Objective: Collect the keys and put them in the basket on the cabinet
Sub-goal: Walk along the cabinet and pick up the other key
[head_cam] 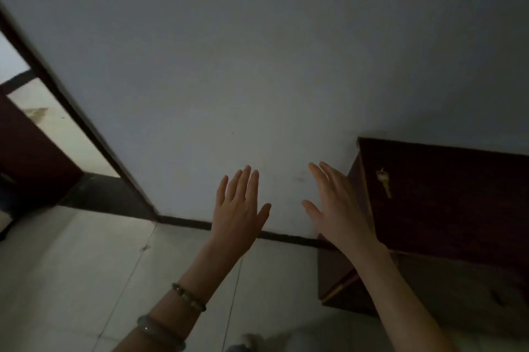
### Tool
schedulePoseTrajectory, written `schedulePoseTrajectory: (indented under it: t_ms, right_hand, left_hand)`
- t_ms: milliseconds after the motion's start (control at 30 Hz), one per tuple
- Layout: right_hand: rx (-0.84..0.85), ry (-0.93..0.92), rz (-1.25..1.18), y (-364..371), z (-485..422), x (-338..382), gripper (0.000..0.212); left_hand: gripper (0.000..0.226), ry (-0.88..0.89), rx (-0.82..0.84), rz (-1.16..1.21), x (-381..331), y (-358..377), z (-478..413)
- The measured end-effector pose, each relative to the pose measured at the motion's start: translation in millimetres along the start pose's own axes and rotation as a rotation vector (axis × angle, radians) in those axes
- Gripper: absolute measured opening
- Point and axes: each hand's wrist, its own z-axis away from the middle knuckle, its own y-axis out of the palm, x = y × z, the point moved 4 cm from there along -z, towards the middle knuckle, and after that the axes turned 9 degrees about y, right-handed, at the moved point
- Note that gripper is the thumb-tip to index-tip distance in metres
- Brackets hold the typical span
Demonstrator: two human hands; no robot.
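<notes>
Only one brass key (383, 181) lies flat on the dark wooden cabinet (446, 202) against the grey wall (257, 51); my left hand (239, 205) and right hand (335, 205) are spread wide, empty.

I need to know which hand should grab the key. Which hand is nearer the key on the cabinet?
The right hand: it hovers beside the cabinet's left edge, near the key. The left hand, its wrist wearing bracelets, is farther away.
</notes>
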Motion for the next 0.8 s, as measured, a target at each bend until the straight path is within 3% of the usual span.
schedulePoseTrajectory:
  t_ms: [233, 600, 800]
  right_hand:
    - [-0.111, 0.196, 0.047, -6, -20, -34, 0.067]
    - [-0.292, 0.557, -0.031, -32, -51, -152, 0.056]
    - [-0.267, 0.732, -0.11, -25, -74, -202, 0.043]
  left_hand:
    - [0.066, 0.214, 0.001, 0.129, -10, 20, -69]
    - [0.065, 0.56, 0.021, 0.162, -77, 65, -184]
    - [0.063, 0.637, 0.112, 0.191, -98, 94, -223]
